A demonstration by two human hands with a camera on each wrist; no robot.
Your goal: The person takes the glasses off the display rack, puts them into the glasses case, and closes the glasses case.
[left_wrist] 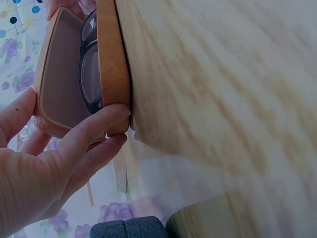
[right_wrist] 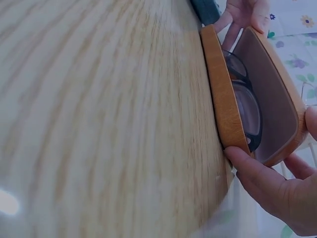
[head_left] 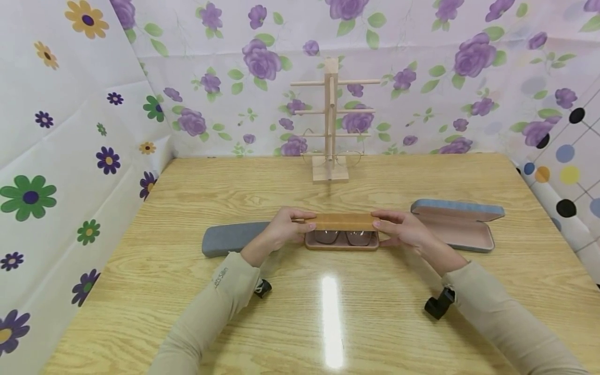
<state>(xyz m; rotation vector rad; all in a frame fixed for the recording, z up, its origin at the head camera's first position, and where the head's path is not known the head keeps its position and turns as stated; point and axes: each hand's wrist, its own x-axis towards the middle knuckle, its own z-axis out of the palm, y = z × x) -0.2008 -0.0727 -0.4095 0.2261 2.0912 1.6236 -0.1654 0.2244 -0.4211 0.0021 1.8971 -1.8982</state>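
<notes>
A tan glasses case [head_left: 346, 221] stands part-way open on the table between both hands, its lid raised above the base. Inside lies a pair of dark-framed glasses [left_wrist: 92, 74] with clear lenses, against a pinkish-grey lining. My left hand [head_left: 283, 229] grips the case's left end, thumb at the lid and fingers along the base. At the right end, my right hand [head_left: 404, 229] holds the lid and base in the same manner. In the right wrist view the glasses [right_wrist: 246, 109] rest in the base, partly hidden by its front wall.
A closed blue-grey case [head_left: 232, 239] lies left, partly behind the left hand. An open blue case [head_left: 461, 232] with pink lining sits right. Behind stands a wooden display rack [head_left: 330, 120] carrying thin-framed glasses [head_left: 354, 159] low down. Flowered cloth [head_left: 211, 78] hangs along the table's back edge.
</notes>
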